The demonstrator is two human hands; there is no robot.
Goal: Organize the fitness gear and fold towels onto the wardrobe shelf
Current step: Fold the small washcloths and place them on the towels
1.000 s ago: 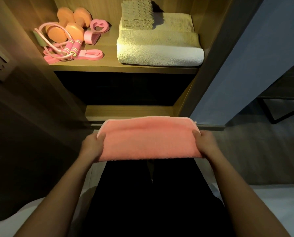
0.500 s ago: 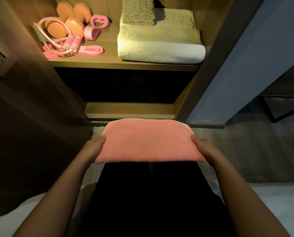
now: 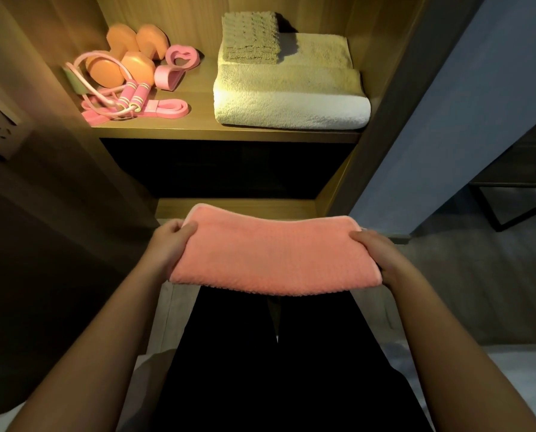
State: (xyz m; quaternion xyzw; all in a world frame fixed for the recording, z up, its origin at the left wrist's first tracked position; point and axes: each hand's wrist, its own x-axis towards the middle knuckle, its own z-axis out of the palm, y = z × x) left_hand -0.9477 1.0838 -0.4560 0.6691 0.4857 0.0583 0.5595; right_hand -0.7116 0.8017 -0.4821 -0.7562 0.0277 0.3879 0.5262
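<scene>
A folded pink towel [image 3: 274,254] is held level in the near middle, below the lit wardrobe shelf [image 3: 198,130]. The left hand [image 3: 167,244] grips its left end and the right hand [image 3: 377,252] its right end, thumbs on top. On the far shelf, orange dumbbells [image 3: 126,57], a pink jump rope [image 3: 129,98] and a pink band [image 3: 164,109] lie left of stacked cream towels [image 3: 291,95].

Folded pink towel [image 3: 274,254], held level below the wardrobe shelf [image 3: 229,134]
I grip its short ends; on the shelf, orange dumbbells [image 3: 137,65] and jump rope [image 3: 135,96] lie left, stacked beige towels [image 3: 291,98] right
</scene>
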